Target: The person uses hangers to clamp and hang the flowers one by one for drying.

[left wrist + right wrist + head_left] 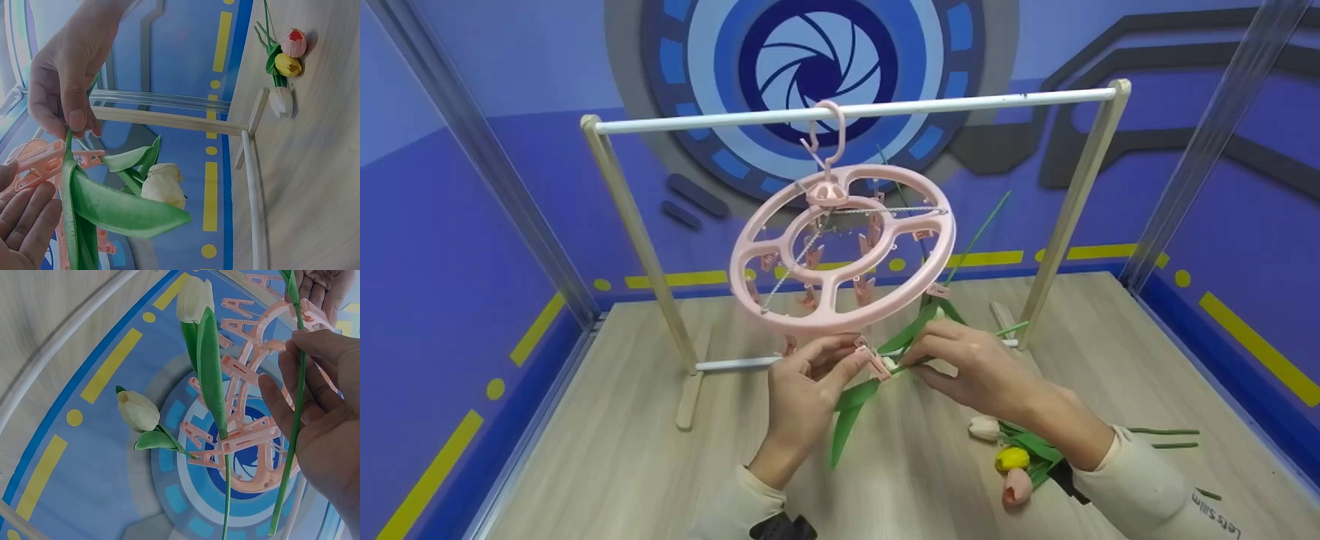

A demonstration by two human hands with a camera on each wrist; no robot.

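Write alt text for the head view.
A person's left hand pinches a pink plastic clip while the right hand holds a thin green flower stem near it. A round pink plastic hanger hangs from a white rail; white, yellow and pink tulips lie lower right.

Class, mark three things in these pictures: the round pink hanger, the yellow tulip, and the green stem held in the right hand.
Round pink hanger [828,295]: head view, on its front spoke.
Yellow tulip [288,65]: left wrist view, on its bloom.
Held green stem [297,424]: right wrist view, partway along its length.
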